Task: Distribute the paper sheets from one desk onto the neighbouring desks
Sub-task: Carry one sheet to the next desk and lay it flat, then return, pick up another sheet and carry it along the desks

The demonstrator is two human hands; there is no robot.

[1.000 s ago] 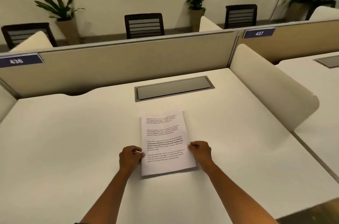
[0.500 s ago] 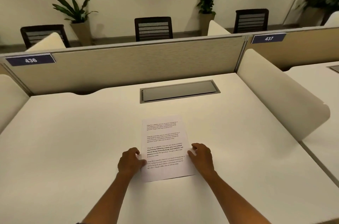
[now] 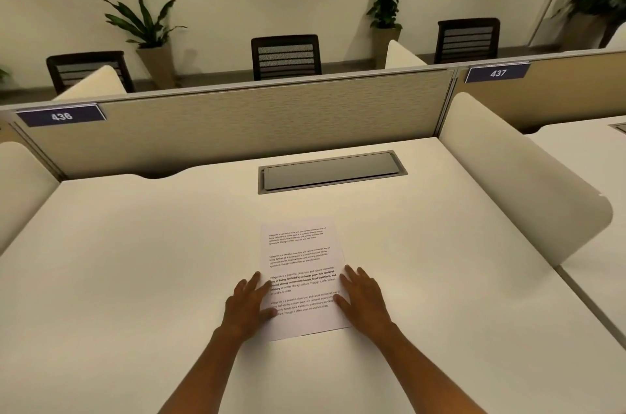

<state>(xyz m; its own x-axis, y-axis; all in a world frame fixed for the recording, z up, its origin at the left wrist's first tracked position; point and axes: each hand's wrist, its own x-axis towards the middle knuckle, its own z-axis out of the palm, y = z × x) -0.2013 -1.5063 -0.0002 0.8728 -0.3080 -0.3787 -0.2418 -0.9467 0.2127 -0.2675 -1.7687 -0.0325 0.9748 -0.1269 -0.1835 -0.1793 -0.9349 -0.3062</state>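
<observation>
— What are the hands doing?

— The left hand (image 3: 250, 303) lies flat with straight fingers on the left edge of a white printed paper sheet (image 3: 301, 278), its thumb on the lower text. The right hand (image 3: 364, 300) lies flat too, fingers spread, on the sheet's right edge. Neither grips it; both press it down onto the smooth cream-white desk top (image 3: 135, 278), the two hands apart with the page between them.

— Can the print be read?

— Only partly. Four short blocks of small black type, the third partly bold; the fingers cover some line beginnings and ends. Whether it is one sheet or several stacked cannot be told.

— And beyond the page?

— A grey metal rectangular cable flap (image 3: 332, 171) is set flush in the desk. Behind it stands a beige woven-fabric partition (image 3: 254, 122) with dark blue number plates (image 3: 61, 115), 436 and 437. A curved cream side screen (image 3: 508, 176) separates the neighbouring desk (image 3: 582, 156), which the frame cuts off on the right. Black slatted chairs (image 3: 286, 56) and potted plants (image 3: 145, 23) stand past the partition, the far-right plant blurred.
</observation>
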